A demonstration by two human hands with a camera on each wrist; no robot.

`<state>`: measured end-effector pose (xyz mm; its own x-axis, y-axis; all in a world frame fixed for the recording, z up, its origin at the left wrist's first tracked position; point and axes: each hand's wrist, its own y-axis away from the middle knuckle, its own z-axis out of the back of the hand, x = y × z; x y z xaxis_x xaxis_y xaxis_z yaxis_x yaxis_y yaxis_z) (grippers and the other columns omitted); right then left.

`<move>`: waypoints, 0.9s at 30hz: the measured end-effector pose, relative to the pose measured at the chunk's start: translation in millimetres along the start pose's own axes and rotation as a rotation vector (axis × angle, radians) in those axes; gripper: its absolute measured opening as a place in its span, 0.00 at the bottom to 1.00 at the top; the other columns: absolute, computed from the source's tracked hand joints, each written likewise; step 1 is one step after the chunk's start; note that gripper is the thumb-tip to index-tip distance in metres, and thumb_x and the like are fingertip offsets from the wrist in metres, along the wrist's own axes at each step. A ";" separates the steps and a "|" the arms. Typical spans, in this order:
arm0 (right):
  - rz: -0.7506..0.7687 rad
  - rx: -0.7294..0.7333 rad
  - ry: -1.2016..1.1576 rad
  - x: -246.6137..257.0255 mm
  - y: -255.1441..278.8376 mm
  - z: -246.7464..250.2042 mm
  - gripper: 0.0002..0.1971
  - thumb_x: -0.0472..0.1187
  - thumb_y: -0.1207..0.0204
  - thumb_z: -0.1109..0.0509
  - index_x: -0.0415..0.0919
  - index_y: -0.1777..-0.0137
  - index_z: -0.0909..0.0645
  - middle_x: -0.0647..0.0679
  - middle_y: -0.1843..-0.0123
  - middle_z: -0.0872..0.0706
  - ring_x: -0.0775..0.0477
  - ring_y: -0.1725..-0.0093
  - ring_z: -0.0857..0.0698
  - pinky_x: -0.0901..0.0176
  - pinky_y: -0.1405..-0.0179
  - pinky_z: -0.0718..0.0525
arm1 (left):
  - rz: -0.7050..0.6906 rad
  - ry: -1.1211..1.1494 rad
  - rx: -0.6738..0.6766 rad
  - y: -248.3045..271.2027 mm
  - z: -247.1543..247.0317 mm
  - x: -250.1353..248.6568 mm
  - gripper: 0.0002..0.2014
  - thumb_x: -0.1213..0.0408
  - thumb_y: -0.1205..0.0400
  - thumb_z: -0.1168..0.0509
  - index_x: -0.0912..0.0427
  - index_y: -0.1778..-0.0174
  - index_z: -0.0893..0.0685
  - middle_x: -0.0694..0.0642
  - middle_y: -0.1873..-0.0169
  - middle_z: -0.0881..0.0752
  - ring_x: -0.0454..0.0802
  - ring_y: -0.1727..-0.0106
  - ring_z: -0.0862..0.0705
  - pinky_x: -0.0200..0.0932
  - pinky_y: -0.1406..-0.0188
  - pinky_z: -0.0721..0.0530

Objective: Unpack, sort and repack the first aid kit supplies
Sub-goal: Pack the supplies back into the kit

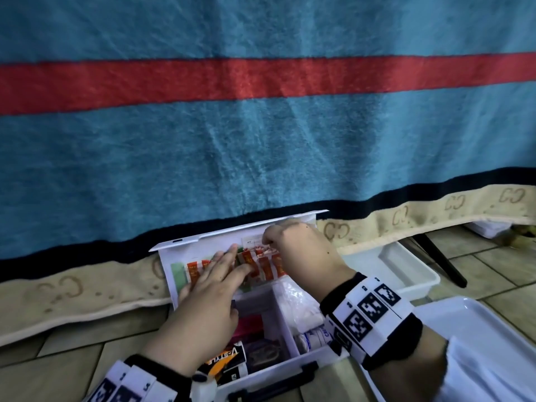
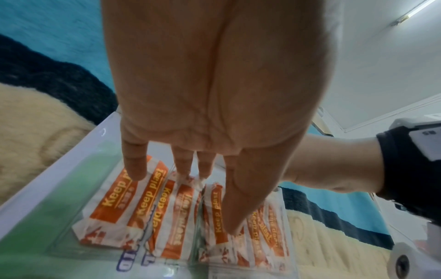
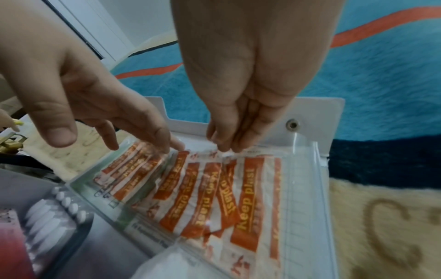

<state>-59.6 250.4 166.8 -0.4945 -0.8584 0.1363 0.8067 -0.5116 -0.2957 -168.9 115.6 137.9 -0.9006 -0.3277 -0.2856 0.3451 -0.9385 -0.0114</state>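
The white first aid kit (image 1: 282,317) sits open on the floor, its lid (image 1: 203,237) leaning back against a blanket. A clear pocket in the lid holds several orange-and-white plasters (image 1: 265,266) (image 2: 143,207) (image 3: 205,198). My left hand (image 1: 232,262) (image 2: 186,200) lies flat with straight fingers, the tips resting on the plasters. My right hand (image 1: 268,240) (image 3: 224,148) pinches the top end of a plaster wrapper at the pocket's mouth. Whether it also holds the pocket's film I cannot tell.
The kit's compartments hold a bandage roll (image 1: 316,338), a white bagged dressing (image 1: 295,300), a V-Style packet (image 1: 229,358) and cotton swabs (image 3: 47,217). A white tub (image 1: 406,268) and a white tray (image 1: 478,329) lie to the right, with a black stand leg (image 1: 441,259) behind them.
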 end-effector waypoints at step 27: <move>-0.817 0.462 -0.114 -109.9 249.1 9.8 0.23 0.54 0.29 0.28 0.52 0.33 0.22 0.49 0.37 0.16 0.49 0.36 0.19 0.63 0.43 0.25 | -0.202 0.005 0.128 19.6 -53.4 -87.9 0.13 0.67 0.21 0.38 0.39 0.58 0.25 0.46 0.50 0.18 0.48 0.47 0.18 0.43 0.51 0.20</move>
<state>198.9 216.9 87.4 -0.9484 -0.2134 0.2346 0.2846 -0.8989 0.3330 -68.8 131.8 111.6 -0.9464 -0.1320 -0.2947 0.1218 -0.9912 0.0528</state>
